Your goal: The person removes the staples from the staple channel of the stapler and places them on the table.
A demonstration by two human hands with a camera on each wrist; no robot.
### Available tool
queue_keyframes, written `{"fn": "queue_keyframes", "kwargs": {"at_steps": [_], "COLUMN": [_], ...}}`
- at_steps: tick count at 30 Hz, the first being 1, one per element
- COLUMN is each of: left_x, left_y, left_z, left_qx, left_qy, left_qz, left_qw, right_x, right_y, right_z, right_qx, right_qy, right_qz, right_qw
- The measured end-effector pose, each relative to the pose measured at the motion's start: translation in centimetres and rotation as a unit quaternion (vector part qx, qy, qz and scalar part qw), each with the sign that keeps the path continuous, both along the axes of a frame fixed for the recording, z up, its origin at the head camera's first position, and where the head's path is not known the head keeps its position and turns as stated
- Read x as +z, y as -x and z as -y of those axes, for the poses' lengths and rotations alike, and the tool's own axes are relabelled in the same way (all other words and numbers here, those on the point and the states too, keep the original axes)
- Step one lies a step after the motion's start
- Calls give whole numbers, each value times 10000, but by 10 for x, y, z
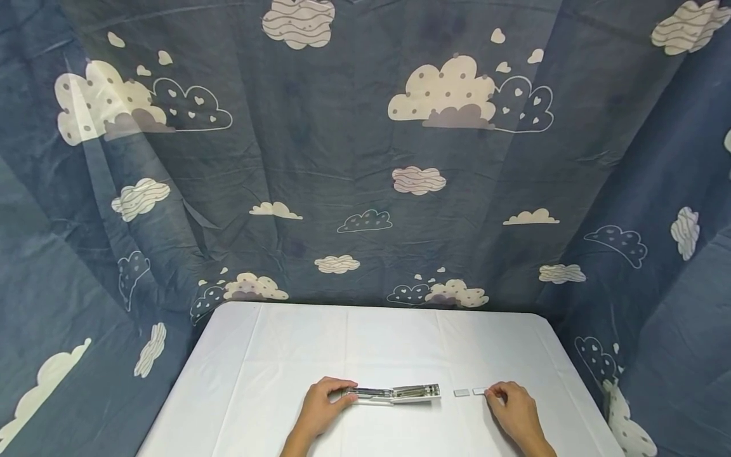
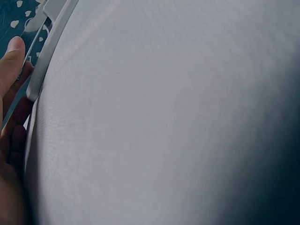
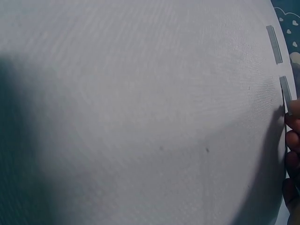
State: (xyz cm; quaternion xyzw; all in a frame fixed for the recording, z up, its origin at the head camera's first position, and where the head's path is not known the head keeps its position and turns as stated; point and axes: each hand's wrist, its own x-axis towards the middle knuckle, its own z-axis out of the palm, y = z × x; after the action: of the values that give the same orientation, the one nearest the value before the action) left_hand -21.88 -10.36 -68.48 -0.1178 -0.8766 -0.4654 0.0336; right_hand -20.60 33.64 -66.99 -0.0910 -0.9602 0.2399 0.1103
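On the white table lies a long stapler [image 1: 417,393], its top swung open so the metal inside shows. My left hand [image 1: 321,409] grips its left end, thumb on the near side and fingers on the far side. Only the stapler's pale edge [image 2: 47,61] shows in the left wrist view. To the right of the stapler, one grey strip of staples [image 1: 461,393] lies flat on the table. My right hand [image 1: 516,412] pinches the near end of a second staple strip [image 1: 478,391], close beside the first. The right wrist view shows that strip [image 3: 285,91] at the fingertips.
The white-covered table [image 1: 274,355] has rounded far corners. A dark blue curtain [image 1: 320,158] with cloud prints hangs behind it and along both sides.
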Motion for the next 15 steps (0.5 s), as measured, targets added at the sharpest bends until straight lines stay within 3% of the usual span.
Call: {"fn": "queue_keyframes", "kwargs": {"at_steps": [15], "left_x": [0], "left_y": [-1], "left_z": [0], "left_qx": [-50], "left_qy": [-18], "left_qz": [-107], "left_qw": [9999], "right_x": [-6], "right_y": [1], "right_z": [-4], "right_qx": [-172], "right_qy": [375], "right_qz": [174], "right_qw": [9990]}}
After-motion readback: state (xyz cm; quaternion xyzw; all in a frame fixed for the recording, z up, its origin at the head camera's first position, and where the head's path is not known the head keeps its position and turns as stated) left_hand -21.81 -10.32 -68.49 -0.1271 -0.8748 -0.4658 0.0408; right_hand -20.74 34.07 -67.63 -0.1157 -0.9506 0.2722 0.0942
